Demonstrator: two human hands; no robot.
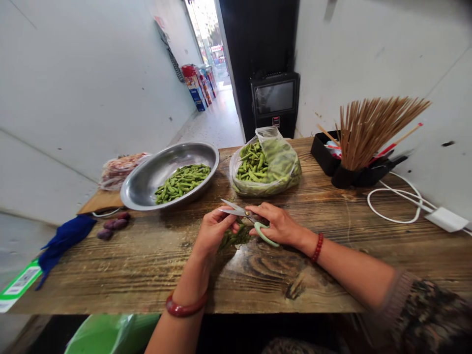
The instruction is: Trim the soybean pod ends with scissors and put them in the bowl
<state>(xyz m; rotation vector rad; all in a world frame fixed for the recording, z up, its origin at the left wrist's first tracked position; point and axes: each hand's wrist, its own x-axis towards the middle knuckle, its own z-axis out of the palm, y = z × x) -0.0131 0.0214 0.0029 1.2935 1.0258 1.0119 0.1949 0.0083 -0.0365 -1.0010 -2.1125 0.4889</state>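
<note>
Centre of frame: open-bladed scissors (243,213) in curled right hand (279,223), beside half-closed left hand (213,230) of unclear hold; upper left of centre: metal bowl (145,174) of green pods (182,183)

Pale scuffed walls (73,73), brown wood-grained table (324,280), light floor (221,118), bright doorway (208,27) at the back

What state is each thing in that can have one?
Scissors: blades parted, in right hand
Left hand: beside blades, grip unclear
Scraps: loose on table
Bowl: partly filled with pods
Bag: open, pods showing
Sticks: upright, fanned out
Cable: looped
Screen: looks off
</note>
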